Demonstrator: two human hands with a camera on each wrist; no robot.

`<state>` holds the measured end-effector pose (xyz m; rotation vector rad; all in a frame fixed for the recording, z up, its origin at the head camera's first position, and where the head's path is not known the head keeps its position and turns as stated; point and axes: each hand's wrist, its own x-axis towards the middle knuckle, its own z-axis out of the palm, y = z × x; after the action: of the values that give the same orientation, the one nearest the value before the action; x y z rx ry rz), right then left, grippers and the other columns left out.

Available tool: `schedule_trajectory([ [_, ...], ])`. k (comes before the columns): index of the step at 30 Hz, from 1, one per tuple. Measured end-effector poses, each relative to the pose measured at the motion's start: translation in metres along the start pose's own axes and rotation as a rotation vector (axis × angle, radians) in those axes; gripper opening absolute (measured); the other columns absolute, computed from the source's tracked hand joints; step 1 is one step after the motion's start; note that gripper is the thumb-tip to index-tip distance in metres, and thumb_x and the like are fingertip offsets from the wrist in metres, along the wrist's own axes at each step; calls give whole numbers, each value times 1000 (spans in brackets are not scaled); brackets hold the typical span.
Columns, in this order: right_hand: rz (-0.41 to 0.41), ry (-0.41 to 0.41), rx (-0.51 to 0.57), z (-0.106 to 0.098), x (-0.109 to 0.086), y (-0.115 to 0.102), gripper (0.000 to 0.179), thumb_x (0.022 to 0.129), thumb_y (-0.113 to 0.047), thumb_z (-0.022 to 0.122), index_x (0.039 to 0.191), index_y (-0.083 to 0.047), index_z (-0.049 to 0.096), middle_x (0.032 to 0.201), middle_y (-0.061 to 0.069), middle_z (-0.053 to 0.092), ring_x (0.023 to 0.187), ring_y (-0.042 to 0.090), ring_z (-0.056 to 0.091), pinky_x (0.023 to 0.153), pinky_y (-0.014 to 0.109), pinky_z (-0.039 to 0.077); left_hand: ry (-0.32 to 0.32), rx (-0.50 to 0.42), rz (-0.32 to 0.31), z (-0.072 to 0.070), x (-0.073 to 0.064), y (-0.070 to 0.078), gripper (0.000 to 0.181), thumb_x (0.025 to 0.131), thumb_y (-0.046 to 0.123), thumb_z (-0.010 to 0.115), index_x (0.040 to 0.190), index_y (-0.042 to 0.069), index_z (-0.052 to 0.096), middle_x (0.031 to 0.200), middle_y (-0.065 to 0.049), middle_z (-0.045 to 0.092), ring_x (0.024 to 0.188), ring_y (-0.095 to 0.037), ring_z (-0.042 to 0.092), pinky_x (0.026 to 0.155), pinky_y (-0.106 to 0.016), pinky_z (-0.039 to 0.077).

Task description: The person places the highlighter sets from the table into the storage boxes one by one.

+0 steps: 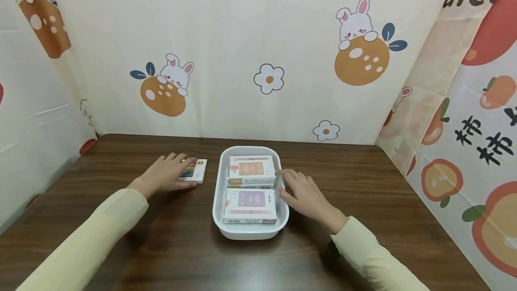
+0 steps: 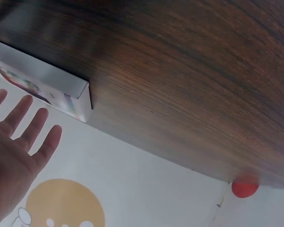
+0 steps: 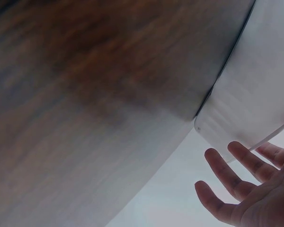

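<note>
My left hand reaches over a flat white box with a multicoloured picture, left of the tray. In the left wrist view its fingers are spread and nearly straight beside the box. A white plastic tray holds boxes: an orange-labelled white box at the back, with another edge showing under it, and a purple-labelled white box in front. My right hand is at the tray's right rim, fingers loosely extended; the right wrist view shows them near the tray wall. Contact is unclear.
The dark wooden table runs back to a printed curtain with rabbits and fruit. More printed cloth hangs along the right, and a pale cloth along the left.
</note>
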<state>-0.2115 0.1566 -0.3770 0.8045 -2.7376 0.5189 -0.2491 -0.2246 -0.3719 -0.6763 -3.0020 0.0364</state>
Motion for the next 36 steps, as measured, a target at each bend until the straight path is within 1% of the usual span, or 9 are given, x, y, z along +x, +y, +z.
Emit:
schedule_trajectory([
  [10,-3,6,4,1,0,1,39,89,-27,53,126,-14,51,126,1,55,112,25,53,83,47,42,6,-12,26,7,5,-6,75,77,58,60,134,12,43,127,-17,49,114,-39,47,91,-60,36],
  [14,4,-5,4,1,0,1,40,89,-28,52,126,-14,51,126,1,54,113,25,53,84,47,42,-10,-40,32,8,7,-9,75,77,58,60,134,12,42,128,-18,48,115,-39,46,92,-61,35],
  [21,5,0,-2,0,0,0,40,88,-28,53,126,-15,51,126,1,55,112,25,53,83,46,42,-44,-105,22,7,8,-12,75,78,58,59,136,14,41,131,-19,47,119,-41,43,94,-63,32],
  [30,9,-7,-3,-1,0,-1,40,88,-28,53,126,-15,51,126,1,54,112,24,53,83,45,42,-66,-143,-1,7,7,-13,76,77,57,61,137,15,40,131,-19,47,119,-41,41,95,-63,31],
  [36,2,1,-6,0,0,0,41,88,-28,54,126,-14,51,126,1,55,112,25,53,83,46,42,-75,-159,-1,8,10,-13,76,76,55,63,138,17,40,131,-19,47,118,-42,41,95,-65,30],
])
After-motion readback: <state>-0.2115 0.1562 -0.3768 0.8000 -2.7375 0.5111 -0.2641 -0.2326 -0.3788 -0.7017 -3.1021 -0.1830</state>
